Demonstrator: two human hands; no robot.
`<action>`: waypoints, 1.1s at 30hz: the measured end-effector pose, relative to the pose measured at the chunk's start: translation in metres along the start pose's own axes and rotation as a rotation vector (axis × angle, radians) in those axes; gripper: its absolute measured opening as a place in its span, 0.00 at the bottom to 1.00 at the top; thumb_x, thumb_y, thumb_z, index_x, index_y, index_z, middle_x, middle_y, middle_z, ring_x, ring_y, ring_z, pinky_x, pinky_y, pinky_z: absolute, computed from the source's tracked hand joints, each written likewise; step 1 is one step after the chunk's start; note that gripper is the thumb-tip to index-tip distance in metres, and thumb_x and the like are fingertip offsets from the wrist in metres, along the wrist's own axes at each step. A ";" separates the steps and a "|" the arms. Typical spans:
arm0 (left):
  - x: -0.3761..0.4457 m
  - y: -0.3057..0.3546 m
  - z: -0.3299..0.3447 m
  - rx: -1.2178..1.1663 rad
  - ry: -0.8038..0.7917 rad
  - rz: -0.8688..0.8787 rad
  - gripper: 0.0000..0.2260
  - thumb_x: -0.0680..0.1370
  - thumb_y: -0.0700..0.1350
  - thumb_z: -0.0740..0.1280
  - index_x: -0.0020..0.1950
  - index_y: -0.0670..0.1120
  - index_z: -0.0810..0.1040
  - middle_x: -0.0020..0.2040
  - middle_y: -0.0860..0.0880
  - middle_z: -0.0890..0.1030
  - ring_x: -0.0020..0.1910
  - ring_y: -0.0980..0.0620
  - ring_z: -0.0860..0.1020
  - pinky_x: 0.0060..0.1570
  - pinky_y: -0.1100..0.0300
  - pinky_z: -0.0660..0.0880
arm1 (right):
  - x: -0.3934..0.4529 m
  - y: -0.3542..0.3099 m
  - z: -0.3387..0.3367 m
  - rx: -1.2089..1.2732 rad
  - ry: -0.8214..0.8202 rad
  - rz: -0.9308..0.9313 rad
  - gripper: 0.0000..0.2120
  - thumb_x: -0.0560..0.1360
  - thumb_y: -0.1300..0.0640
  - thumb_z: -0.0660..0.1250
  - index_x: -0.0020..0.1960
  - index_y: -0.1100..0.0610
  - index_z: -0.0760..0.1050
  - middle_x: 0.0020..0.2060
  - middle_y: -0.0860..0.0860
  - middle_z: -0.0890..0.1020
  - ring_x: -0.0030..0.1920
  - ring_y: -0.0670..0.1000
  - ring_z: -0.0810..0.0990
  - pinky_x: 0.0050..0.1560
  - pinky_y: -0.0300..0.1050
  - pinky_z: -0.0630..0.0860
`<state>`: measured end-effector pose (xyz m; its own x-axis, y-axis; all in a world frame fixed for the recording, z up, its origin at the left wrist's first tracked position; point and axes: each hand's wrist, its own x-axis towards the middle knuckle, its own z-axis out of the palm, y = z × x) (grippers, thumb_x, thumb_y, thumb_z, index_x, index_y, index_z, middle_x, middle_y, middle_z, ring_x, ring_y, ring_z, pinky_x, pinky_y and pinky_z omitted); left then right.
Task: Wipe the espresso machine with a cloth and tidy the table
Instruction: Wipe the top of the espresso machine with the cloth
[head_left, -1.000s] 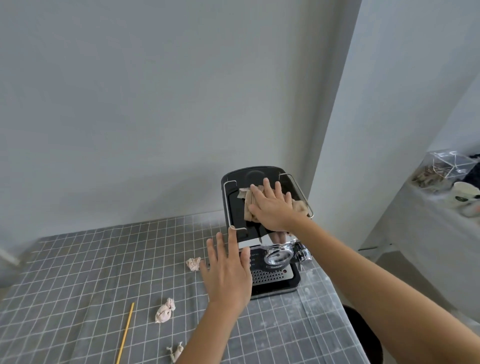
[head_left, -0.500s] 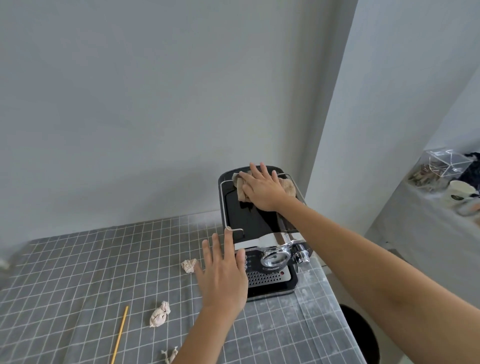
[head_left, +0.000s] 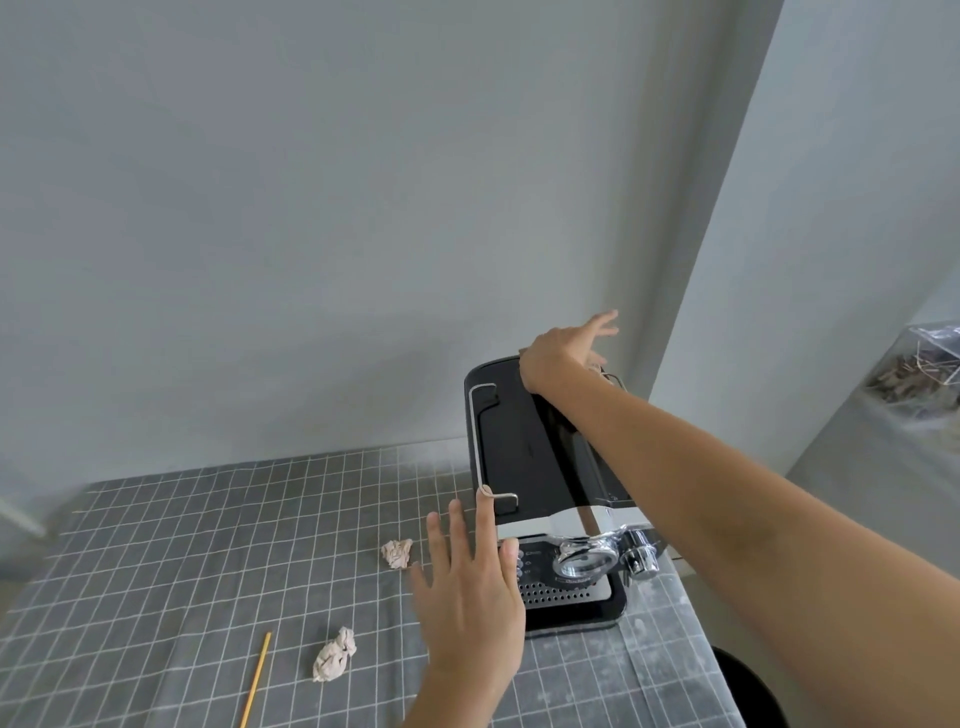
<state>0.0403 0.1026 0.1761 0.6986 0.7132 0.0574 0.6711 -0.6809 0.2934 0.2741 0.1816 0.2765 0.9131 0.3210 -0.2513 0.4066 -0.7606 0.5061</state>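
The black and chrome espresso machine stands at the table's back right corner. My right hand lies over the far right corner of its top, fingers spread toward the wall. It presses a beige cloth, of which only a small edge shows under the palm. My left hand is flat against the machine's left front side, fingers apart, holding nothing. Two crumpled paper balls and a thin yellow stick lie on the grey checked tablecloth.
A grey wall rises right behind the machine, and a white pillar stands to its right. A black round bin sits on the floor below the table's right edge. A clear box of small items rests on a side surface at far right.
My right hand has slid with the cloth from the middle of the machine's top to its far right corner. My left hand has stayed against the machine's side.
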 end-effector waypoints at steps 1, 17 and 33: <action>0.000 -0.001 0.000 -0.005 -0.008 -0.003 0.23 0.80 0.56 0.48 0.73 0.51 0.67 0.64 0.47 0.78 0.64 0.42 0.75 0.50 0.45 0.77 | -0.003 -0.003 0.003 0.006 0.019 -0.010 0.15 0.75 0.54 0.59 0.49 0.61 0.81 0.46 0.67 0.84 0.61 0.78 0.72 0.66 0.80 0.51; 0.001 0.003 -0.008 0.007 0.015 -0.034 0.22 0.80 0.57 0.48 0.72 0.53 0.67 0.64 0.46 0.78 0.64 0.42 0.76 0.51 0.42 0.77 | 0.007 -0.006 -0.007 0.008 -0.074 0.005 0.38 0.79 0.36 0.36 0.67 0.55 0.75 0.49 0.66 0.84 0.69 0.80 0.61 0.66 0.80 0.40; -0.001 -0.003 -0.002 -0.014 0.000 -0.031 0.33 0.73 0.61 0.27 0.77 0.56 0.45 0.78 0.48 0.57 0.77 0.44 0.53 0.70 0.43 0.58 | -0.017 0.024 0.022 0.166 0.165 -0.150 0.24 0.78 0.50 0.54 0.74 0.46 0.64 0.53 0.52 0.84 0.68 0.71 0.70 0.64 0.80 0.35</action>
<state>0.0373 0.1043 0.1776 0.6779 0.7336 0.0478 0.6886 -0.6565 0.3081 0.2675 0.1456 0.2745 0.8411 0.5138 -0.1686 0.5395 -0.7757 0.3275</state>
